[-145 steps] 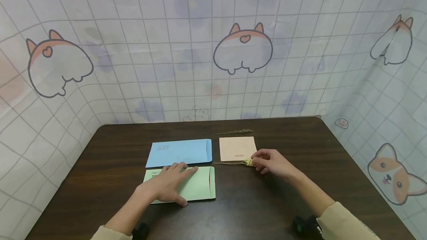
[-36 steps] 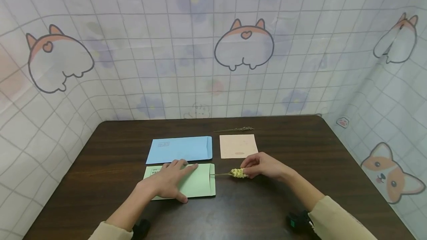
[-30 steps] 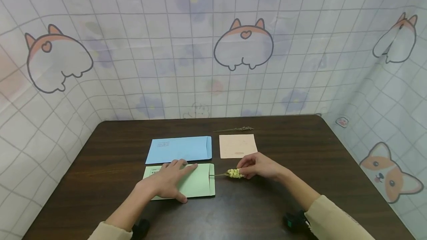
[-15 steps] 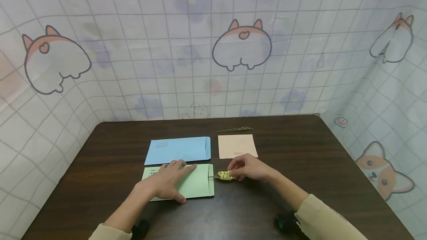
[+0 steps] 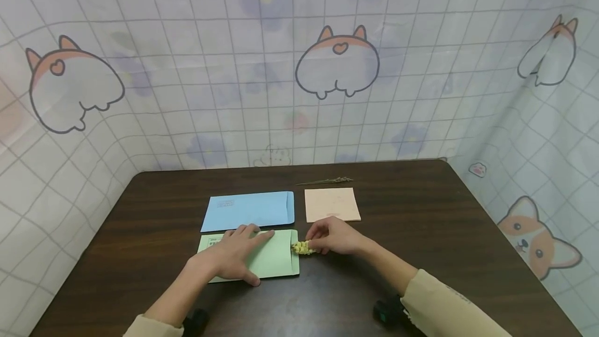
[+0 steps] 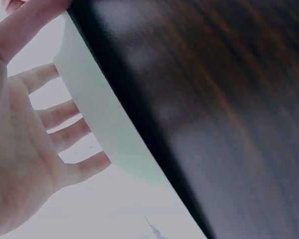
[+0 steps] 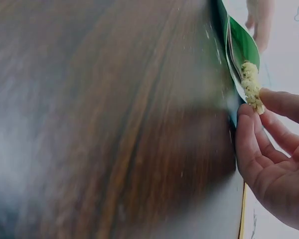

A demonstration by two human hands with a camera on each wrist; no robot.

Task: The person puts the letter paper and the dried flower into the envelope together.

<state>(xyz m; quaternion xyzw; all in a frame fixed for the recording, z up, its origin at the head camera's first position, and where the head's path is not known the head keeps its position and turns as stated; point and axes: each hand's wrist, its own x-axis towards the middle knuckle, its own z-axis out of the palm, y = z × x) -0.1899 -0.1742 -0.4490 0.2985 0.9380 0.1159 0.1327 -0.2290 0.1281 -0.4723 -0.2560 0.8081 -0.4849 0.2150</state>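
My left hand (image 5: pixel 231 255) rests with spread fingers on a pale green envelope (image 5: pixel 276 261); its fingers (image 6: pixel 74 134) lie straight across the paper in the left wrist view. At the envelope's right end, its mouth (image 7: pixel 244 45) gapes open in the right wrist view. My right hand (image 5: pixel 338 237) pinches the end of a yellow dried flower sprig (image 7: pixel 250 84) between thumb and fingertips. The flower head (image 5: pixel 301 247) lies at the mouth, its front part just inside. The stem is hidden within the envelope.
A blue envelope (image 5: pixel 250 211) lies behind the green one. To its right is a beige card or envelope (image 5: pixel 332 204), with a dried grass sprig (image 5: pixel 325 181) beyond it. A patterned cloth (image 5: pixel 220 66) hangs behind the dark wooden table (image 5: pixel 402 196).
My right hand took up the yellow flower sprig from in front of the beige paper and moved it left, stem first, into the green envelope. The left hand stayed on the envelope.
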